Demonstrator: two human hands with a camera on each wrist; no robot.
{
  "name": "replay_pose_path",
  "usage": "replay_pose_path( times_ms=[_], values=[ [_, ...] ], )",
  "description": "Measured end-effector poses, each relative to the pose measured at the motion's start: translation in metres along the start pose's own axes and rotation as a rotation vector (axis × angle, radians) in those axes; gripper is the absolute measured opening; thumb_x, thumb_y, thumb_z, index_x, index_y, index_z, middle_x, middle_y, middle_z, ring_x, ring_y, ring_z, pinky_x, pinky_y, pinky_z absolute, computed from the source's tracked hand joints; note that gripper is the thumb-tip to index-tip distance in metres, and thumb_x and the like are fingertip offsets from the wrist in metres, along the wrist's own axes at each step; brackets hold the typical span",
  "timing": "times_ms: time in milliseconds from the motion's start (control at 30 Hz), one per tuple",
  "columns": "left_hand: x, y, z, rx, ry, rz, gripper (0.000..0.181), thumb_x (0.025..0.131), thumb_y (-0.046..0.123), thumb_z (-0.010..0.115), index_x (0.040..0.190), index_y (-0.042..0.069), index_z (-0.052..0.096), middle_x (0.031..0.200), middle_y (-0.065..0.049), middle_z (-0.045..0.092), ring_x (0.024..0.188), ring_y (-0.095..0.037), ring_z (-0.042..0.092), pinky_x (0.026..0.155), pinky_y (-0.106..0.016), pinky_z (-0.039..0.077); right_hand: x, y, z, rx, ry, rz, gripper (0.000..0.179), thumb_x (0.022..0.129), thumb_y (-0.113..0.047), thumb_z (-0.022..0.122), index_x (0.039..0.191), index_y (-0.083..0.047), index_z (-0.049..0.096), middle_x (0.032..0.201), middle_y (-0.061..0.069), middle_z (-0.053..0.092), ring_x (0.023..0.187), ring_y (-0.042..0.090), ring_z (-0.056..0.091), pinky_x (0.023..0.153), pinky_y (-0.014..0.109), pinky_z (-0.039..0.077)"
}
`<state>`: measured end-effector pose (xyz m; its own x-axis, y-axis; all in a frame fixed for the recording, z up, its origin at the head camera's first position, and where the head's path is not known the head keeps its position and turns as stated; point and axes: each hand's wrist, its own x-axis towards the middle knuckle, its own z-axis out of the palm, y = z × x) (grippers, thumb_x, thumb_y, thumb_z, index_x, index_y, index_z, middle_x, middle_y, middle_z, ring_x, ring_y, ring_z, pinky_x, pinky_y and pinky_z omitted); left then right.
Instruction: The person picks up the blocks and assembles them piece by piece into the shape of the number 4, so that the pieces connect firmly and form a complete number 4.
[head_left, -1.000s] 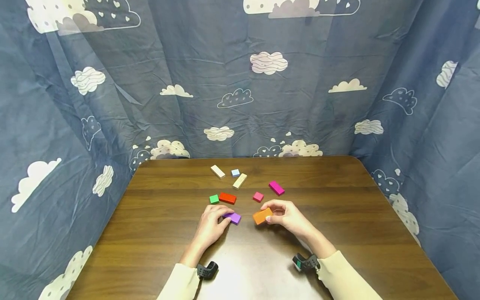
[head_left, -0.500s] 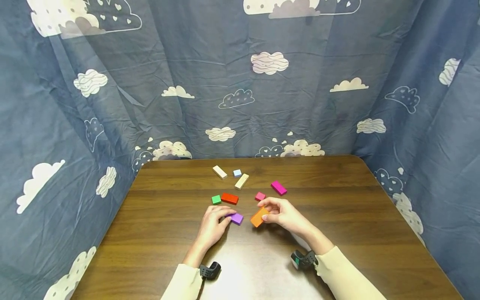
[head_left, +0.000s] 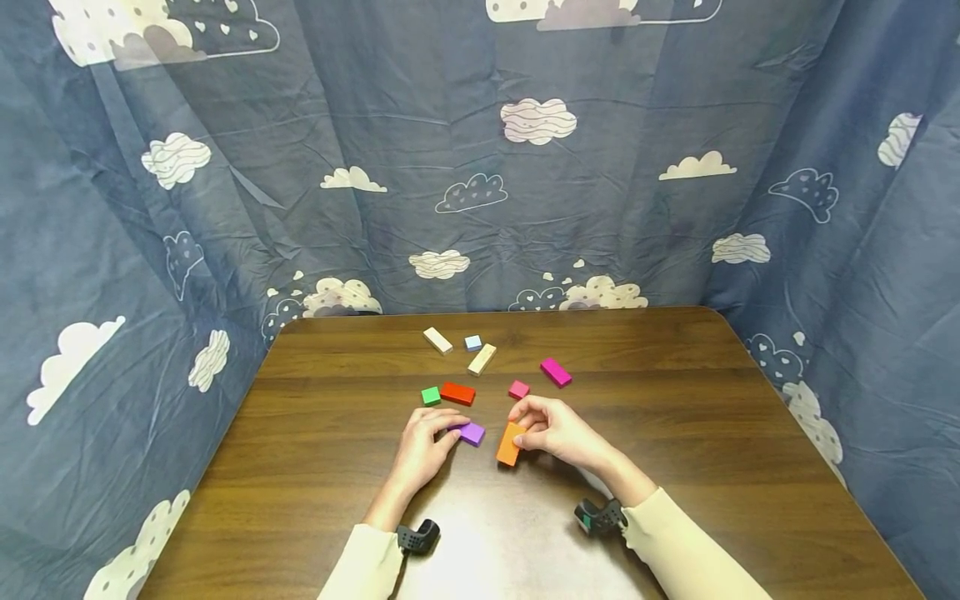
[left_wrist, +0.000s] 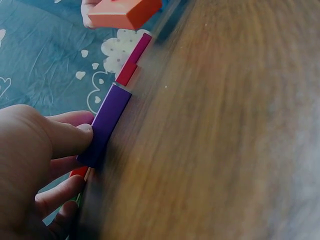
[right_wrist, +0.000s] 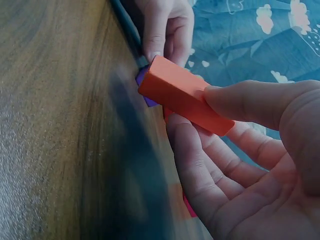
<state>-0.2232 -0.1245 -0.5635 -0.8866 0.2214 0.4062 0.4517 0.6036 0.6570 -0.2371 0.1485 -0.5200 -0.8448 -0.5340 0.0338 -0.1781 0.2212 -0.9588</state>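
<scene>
My left hand [head_left: 420,450] pinches a purple rectangular block [head_left: 472,433] that lies flat on the table; in the left wrist view the thumb and a finger grip one end of the purple block [left_wrist: 111,117]. To the right, my right hand [head_left: 553,431] holds an orange rectangular block [head_left: 508,447] between thumb and fingers. That orange block [right_wrist: 185,95] is tilted and raised over the tabletop in the right wrist view. A small gap separates the two blocks in the head view. A short pink-red block [head_left: 519,389] lies just beyond the right fingertips.
Beyond the left hand, a green block [head_left: 431,396] sits beside a red block [head_left: 457,393]. Farther back lie a white block [head_left: 438,340], a light blue block [head_left: 472,342], a cream block [head_left: 482,359] and a magenta block [head_left: 556,372]. A patterned curtain [head_left: 600,233] stands behind the wooden table [head_left: 315,467].
The right hand has moved slightly left and turned the orange block, so its long side now runs more toward the person. The left hand stays on the purple block.
</scene>
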Motion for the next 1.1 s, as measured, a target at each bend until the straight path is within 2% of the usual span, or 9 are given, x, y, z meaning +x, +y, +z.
replay_pose_path(
  times_ms=[367,567,867,1100],
  values=[
    [0.002,-0.002,-0.001,-0.005,0.019,0.011,0.024,0.088,0.006,0.076,0.108,0.019,0.080,0.122,-0.004,0.071,0.115,-0.025,0.056,0.098,-0.048,0.041,0.008,0.000,0.006,-0.149,-0.036,-0.005,0.025,0.086,-0.001,0.074,0.110,-0.004,0.069,0.090,0.011,0.070,0.078,0.016,0.066,0.065,0.025,0.054],
    [0.000,-0.001,0.001,-0.008,0.013,0.029,0.024,0.088,0.006,0.076,0.108,0.017,0.080,0.121,-0.005,0.071,0.114,-0.026,0.057,0.097,-0.049,0.042,0.004,0.006,0.007,-0.202,-0.017,0.012,0.024,0.087,-0.004,0.075,0.111,-0.006,0.071,0.090,0.007,0.070,0.076,0.015,0.065,0.064,0.026,0.054],
    [-0.002,-0.003,0.003,0.000,0.013,0.012,0.024,0.088,0.007,0.076,0.108,0.020,0.080,0.121,-0.002,0.071,0.115,-0.024,0.056,0.098,-0.047,0.042,0.001,0.009,0.009,-0.248,-0.027,0.008,0.024,0.087,-0.007,0.074,0.111,-0.010,0.074,0.086,0.002,0.069,0.070,0.011,0.063,0.060,0.027,0.054],
    [0.000,-0.002,0.002,-0.011,0.013,0.005,0.024,0.089,0.007,0.076,0.108,0.020,0.080,0.122,-0.003,0.071,0.114,-0.023,0.056,0.098,-0.047,0.043,0.002,0.011,0.011,-0.306,0.017,0.014,0.022,0.087,-0.008,0.073,0.109,-0.013,0.075,0.080,-0.001,0.067,0.060,0.010,0.060,0.053,0.028,0.052]
  ],
)
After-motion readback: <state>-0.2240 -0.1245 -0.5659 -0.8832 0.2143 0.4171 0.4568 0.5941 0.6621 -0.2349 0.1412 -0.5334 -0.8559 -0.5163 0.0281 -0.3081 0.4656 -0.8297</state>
